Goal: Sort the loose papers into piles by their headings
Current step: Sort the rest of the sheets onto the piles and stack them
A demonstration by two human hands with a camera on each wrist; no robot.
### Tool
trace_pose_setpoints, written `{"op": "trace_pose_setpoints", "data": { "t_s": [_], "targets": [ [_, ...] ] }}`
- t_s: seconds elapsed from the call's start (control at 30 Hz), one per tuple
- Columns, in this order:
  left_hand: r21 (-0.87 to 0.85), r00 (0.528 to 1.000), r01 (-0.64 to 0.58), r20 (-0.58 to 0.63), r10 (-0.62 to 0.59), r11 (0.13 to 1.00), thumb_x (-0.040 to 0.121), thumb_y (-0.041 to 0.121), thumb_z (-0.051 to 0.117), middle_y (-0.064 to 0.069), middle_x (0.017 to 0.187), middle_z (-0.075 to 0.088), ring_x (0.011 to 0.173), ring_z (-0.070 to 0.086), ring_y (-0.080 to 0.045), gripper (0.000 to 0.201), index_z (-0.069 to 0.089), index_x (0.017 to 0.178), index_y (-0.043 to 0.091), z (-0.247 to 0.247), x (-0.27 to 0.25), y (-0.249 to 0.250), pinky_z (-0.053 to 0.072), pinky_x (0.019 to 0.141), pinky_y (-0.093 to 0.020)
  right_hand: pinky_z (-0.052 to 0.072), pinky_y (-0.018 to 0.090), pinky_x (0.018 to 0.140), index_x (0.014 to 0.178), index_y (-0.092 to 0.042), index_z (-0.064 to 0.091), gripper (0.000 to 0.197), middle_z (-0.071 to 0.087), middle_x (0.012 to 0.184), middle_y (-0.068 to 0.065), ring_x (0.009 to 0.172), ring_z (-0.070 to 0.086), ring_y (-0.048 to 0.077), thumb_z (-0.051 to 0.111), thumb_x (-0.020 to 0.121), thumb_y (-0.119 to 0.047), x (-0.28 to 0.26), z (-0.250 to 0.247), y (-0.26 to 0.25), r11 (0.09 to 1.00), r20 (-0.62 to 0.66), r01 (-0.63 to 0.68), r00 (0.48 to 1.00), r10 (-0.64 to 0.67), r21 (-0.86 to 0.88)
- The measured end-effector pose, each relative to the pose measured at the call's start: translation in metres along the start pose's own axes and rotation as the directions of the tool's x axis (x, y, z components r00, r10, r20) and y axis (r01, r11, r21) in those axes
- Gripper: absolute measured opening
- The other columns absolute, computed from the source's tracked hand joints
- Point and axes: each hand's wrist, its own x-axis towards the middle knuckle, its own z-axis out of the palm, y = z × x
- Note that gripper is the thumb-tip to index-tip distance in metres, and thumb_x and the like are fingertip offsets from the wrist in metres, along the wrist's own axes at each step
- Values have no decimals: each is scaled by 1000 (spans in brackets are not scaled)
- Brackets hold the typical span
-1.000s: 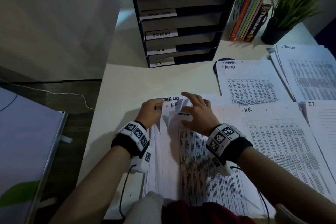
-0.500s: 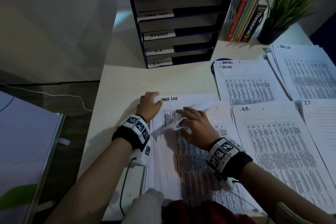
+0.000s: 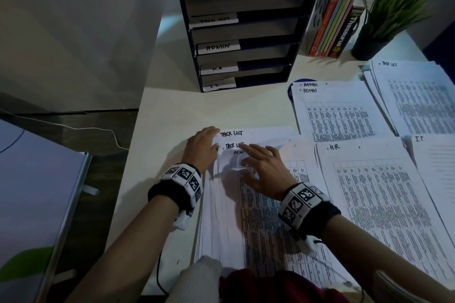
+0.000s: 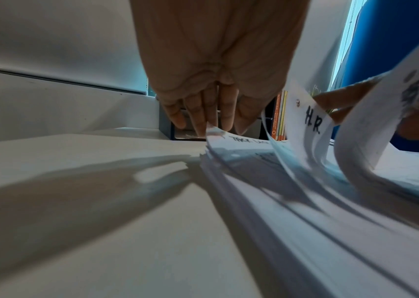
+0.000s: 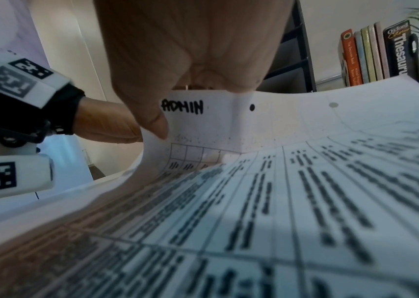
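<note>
Under your right hand, which curls back sheets headed "ADMIN" and "H.R.", lies "TASK LIST"; your left hand, fingers straight, presses the stack.

Left hand flat, fingers straight, right hand palm-down, fingers curled, both forearms extended forward

Open desk ahead and left, paper to the right

From the unsorted stack, bare desk runs toward 12 o'clock until the file sorter blocks it. At 1 o'clock the books and plant stand against the back. Sorted piles cover 2 to 3 o'clock. A strip of bare desk lies at 9 o'clock.
</note>
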Motion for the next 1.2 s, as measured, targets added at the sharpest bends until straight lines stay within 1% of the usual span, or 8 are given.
{"op": "trace_pose_setpoints", "data": {
  "t_s": [0.13,0.27,0.4,0.53,0.7,0.97,1.07,1.2],
  "targets": [
    [48,1000,11,10,-12,999,93,10,47,-7,148,34,133,36,-23,52,29,143,11,-1,-4,4,27,110,-32,19,31,106,102,-10,45,64,65,92,2,84,60,12,16,83,-63,0,-15,-9,972,-62,-53,996,69,231],
    [88,999,39,1,-39,995,93,8,45,-8,142,35,123,44,-27,50,31,142,9,-2,-4,3,36,102,-35,43,32,81,115,-5,42,35,55,60,-2,54,51,22,30,94,-30,18,-21,-13,957,-118,-126,980,161,262],
    [93,999,36,-2,-36,995,92,4,46,-5,141,38,117,50,-28,45,40,137,10,-3,-2,3,41,96,-35,44,32,75,140,-16,29,51,63,94,15,86,57,30,42,92,-7,49,-26,-13,945,160,-317,940,302,79],
    [-86,996,56,-62,-61,995,90,-1,45,-12,130,49,114,52,-30,38,49,128,5,-2,-1,0,41,97,-37,44,35,85,135,-23,40,51,56,121,15,110,54,32,48,87,-8,66,-24,-14,949,299,-310,902,312,-53],
    [-356,984,87,-112,-135,930,90,-1,46,-18,88,63,84,58,-27,33,54,121,5,-9,-3,-2,42,76,-23,35,36,87,103,-13,59,20,56,113,10,110,50,28,53,85,-13,66,-18,-12,973,146,-179,969,201,-148],
    [-481,974,24,-187,-130,877,91,6,54,2,121,52,110,47,-10,23,64,108,-5,0,-10,-5,32,91,-8,43,36,94,84,-1,68,6,40,143,6,120,43,25,67,80,-6,59,-22,11,953,-94,-238,961,258,186],
    [-643,983,114,-36,-179,757,93,24,51,-9,76,52,75,47,-17,32,61,78,-2,7,-12,-6,38,69,-27,44,31,95,93,1,68,13,50,136,7,113,55,24,65,81,-1,63,-26,16,933,-25,-233,968,249,273],
    [-779,952,282,156,-262,561,95,35,42,-15,78,60,71,54,-20,41,64,88,1,7,-16,0,45,72,-32,46,28,93,122,-4,59,40,68,110,12,94,60,15,62,83,1,64,-34,15,881,4,-265,958,286,392]
  ]
}}
